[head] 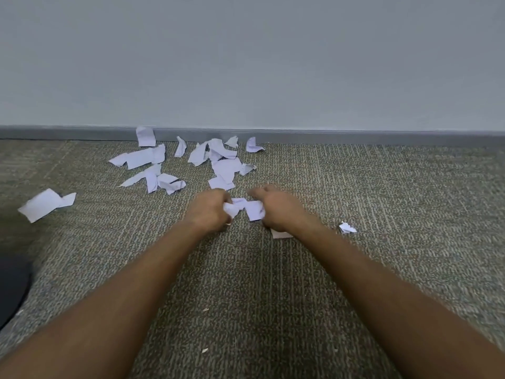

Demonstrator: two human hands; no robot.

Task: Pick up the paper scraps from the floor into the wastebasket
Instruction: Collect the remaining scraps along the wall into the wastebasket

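Left hand (210, 212) and right hand (276, 210) each grip, seemingly clamped, crumpled paper scraps (246, 207).

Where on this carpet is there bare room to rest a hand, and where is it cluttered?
Bare carpet lies right of the right hand, past the small crumpled scrap, and near the camera between the forearms. Crowded: the paper scraps along the baseboard, beyond both hands. A lone scrap lies far left.

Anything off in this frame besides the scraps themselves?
No wastebasket in view. One large scrap lies far left, apart from the main pile; a crumpled bit sits right of the right hand. Both are easy to miss.
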